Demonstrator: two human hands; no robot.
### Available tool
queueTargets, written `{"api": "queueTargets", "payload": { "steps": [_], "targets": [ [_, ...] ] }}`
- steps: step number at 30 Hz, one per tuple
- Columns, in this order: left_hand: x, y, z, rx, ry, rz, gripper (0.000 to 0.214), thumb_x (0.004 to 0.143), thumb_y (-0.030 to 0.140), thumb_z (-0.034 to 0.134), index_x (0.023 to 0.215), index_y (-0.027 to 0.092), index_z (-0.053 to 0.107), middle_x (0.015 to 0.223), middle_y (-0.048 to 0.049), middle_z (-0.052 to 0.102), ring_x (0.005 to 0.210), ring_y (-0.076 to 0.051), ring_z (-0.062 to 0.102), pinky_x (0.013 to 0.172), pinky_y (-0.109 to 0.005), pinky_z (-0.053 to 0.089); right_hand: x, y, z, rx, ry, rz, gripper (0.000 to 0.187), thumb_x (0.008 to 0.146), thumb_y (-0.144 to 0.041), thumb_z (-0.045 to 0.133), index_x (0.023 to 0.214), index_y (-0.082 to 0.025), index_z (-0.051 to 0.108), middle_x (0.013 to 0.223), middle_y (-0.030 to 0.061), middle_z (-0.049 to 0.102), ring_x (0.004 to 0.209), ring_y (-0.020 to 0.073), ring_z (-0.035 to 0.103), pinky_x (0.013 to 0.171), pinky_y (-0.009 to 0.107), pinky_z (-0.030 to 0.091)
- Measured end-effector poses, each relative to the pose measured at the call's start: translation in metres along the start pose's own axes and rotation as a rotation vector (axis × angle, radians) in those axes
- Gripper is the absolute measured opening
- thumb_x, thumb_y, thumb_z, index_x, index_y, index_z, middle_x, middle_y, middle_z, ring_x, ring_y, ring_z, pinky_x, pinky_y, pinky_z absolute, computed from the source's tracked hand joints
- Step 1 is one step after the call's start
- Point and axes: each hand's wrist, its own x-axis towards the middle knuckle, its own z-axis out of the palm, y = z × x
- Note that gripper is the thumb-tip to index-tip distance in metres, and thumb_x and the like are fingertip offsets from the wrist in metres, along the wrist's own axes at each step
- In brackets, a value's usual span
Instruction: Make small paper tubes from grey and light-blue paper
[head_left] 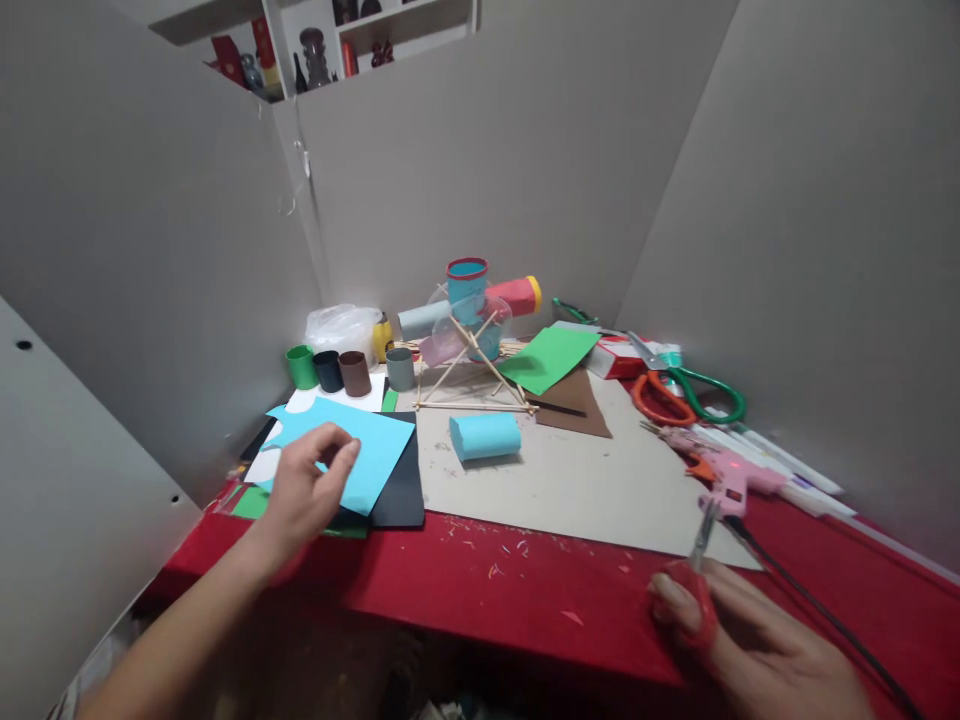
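Note:
My left hand [304,495] reaches over a light blue paper sheet [367,450] that lies on a stack of black, white and green sheets at the table's left; its fingers are curled and touch the sheet's edge. My right hand [739,635] is at the lower right, closed on a pair of red-handled scissors [701,545] whose blades point up and away. A light blue paper roll [485,436] lies on the grey cardboard mat [570,490] between the hands.
A stick frame with paper-wrapped tubes [469,335] stands at the back. Small green, black, brown and grey cups [330,370] line the back left. A pink glue gun [727,475] with its cord, orange and green scissors [686,395], and green and brown sheets [551,360] lie right. Grey panels wall the red table [525,590].

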Motion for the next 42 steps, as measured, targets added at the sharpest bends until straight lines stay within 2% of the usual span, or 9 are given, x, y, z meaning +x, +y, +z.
{"api": "queueTargets", "payload": {
  "steps": [7, 12, 17, 20, 24, 28, 32, 36, 42],
  "targets": [
    [0.01, 0.021, 0.068, -0.205, -0.459, 0.011, 0.043, 0.096, 0.045, 0.041, 0.073, 0.017, 0.064, 0.057, 0.0015, 0.053, 0.055, -0.013, 0.049, 0.057, -0.025, 0.038, 0.004, -0.008, 0.0, 0.114, -0.075, 0.043, 0.039, 0.074, -0.058, 0.07, 0.064, -0.02, 0.071, 0.064, 0.0062, 0.065, 0.059, 0.02, 0.059, 0.051, 0.025, 0.049],
    [0.025, 0.015, 0.102, -0.293, -0.555, -0.216, 0.046, 0.083, 0.045, 0.062, 0.116, 0.013, 0.063, 0.059, 0.0019, 0.059, 0.05, -0.015, 0.054, 0.051, -0.025, 0.039, 0.019, -0.033, -0.005, 0.286, -0.089, 0.142, 0.044, 0.072, -0.062, 0.071, 0.067, -0.018, 0.071, 0.056, 0.0025, 0.058, 0.052, 0.017, 0.054, 0.048, 0.026, 0.045],
    [0.038, 0.01, 0.128, -0.494, -0.511, -0.383, 0.041, 0.072, 0.045, 0.071, 0.098, 0.017, 0.059, 0.091, -0.0036, 0.065, 0.047, -0.01, 0.056, 0.043, -0.023, 0.039, 0.052, -0.075, 0.001, 0.314, -0.139, 0.039, 0.039, 0.075, -0.057, 0.073, 0.066, -0.019, 0.07, 0.057, -0.0006, 0.056, 0.051, 0.0128, 0.046, 0.054, 0.025, 0.044],
    [0.041, 0.008, 0.141, -0.506, -0.448, -0.406, 0.034, 0.071, 0.044, 0.07, 0.083, 0.018, 0.053, 0.077, 0.0009, 0.061, 0.041, -0.007, 0.05, 0.041, -0.021, 0.036, 0.079, -0.089, 0.011, 0.324, -0.24, -0.011, 0.04, 0.077, -0.057, 0.073, 0.062, -0.02, 0.065, 0.051, -0.0019, 0.052, 0.053, 0.0129, 0.046, 0.055, 0.025, 0.042],
    [0.045, 0.001, 0.147, -0.476, -0.339, -0.408, 0.034, 0.077, 0.049, 0.065, 0.085, 0.019, 0.05, 0.061, 0.0036, 0.055, 0.046, -0.013, 0.054, 0.046, -0.024, 0.041, 0.116, -0.084, 0.027, 0.41, -0.366, 0.091, 0.043, 0.073, -0.061, 0.074, 0.07, -0.018, 0.067, 0.051, -0.0024, 0.053, 0.051, 0.0121, 0.046, 0.053, 0.025, 0.038],
    [0.061, 0.001, 0.139, -0.42, -0.234, -0.312, 0.047, 0.074, 0.048, 0.069, 0.109, 0.02, 0.055, 0.113, -0.0106, 0.064, 0.101, -0.026, 0.063, 0.084, -0.039, 0.05, 0.141, -0.073, 0.039, 0.467, -0.399, 0.21, 0.052, 0.067, -0.067, 0.075, 0.068, -0.016, 0.065, 0.051, -0.0031, 0.049, 0.049, 0.0114, 0.046, 0.047, 0.024, 0.036],
    [0.087, 0.017, 0.14, -0.239, -0.495, -0.045, 0.082, 0.066, 0.05, 0.077, 0.137, 0.023, 0.047, 0.136, -0.0179, 0.056, 0.123, -0.038, 0.053, 0.099, -0.05, 0.042, 0.152, -0.083, 0.045, 0.483, -0.418, 0.215, 0.051, 0.068, -0.065, 0.075, 0.066, -0.016, 0.063, 0.054, -0.0034, 0.047, 0.05, 0.0118, 0.047, 0.046, 0.024, 0.035],
    [0.104, 0.025, 0.16, -0.09, -0.756, 0.029, 0.1, 0.05, 0.048, 0.087, 0.14, 0.026, 0.049, 0.105, -0.015, 0.071, 0.101, -0.041, 0.064, 0.087, -0.053, 0.047, 0.152, -0.101, 0.045, 0.524, -0.453, 0.169, 0.046, 0.073, -0.061, 0.075, 0.07, -0.016, 0.064, 0.055, -0.003, 0.05, 0.051, 0.0123, 0.049, 0.05, 0.025, 0.038],
    [0.118, 0.016, 0.158, -0.277, -0.734, -0.075, 0.098, 0.052, 0.041, 0.087, 0.141, 0.024, 0.048, 0.123, -0.0155, 0.065, 0.113, -0.04, 0.059, 0.092, -0.05, 0.047, 0.151, -0.099, 0.031, 0.477, -0.477, 0.103, 0.038, 0.083, -0.056, 0.068, 0.08, -0.018, 0.07, 0.061, -0.0006, 0.057, 0.056, 0.013, 0.05, 0.053, 0.025, 0.042]
  ]
}}
